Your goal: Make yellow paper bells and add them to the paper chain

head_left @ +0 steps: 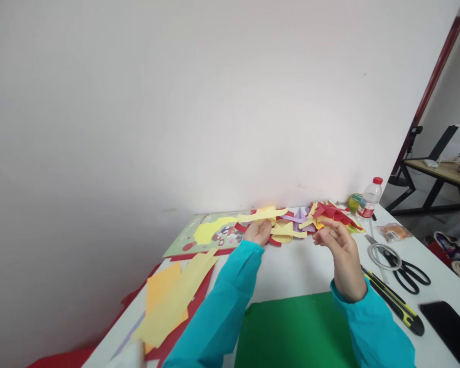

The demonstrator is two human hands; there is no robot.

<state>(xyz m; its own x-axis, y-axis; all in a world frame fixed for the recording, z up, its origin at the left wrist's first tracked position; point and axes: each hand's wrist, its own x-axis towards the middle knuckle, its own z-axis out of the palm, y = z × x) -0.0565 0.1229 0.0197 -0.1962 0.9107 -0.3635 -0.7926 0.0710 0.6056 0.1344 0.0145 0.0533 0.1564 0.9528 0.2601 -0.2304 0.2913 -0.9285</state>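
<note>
My left hand [258, 232] reaches out to a heap of cut paper scraps [297, 221] in yellow, red and purple at the far edge of the white table [291, 268]. Its fingers are curled into the yellow strips, and I cannot make out whether they grip one. My right hand [339, 250] is raised just in front of the heap's red pieces, fingers bent and apart, with nothing visible in them. Both arms wear teal sleeves. A green sheet [291, 332] lies on the table between my arms.
A printed craft book [207, 232] lies left of the heap. Yellow, orange and red sheets [172, 301] lie at the near left. At the right are a water bottle [370, 199], black scissors [408, 271], a tape ring [385, 255], a yellow-black utility knife [394, 301] and a dark phone [450, 327].
</note>
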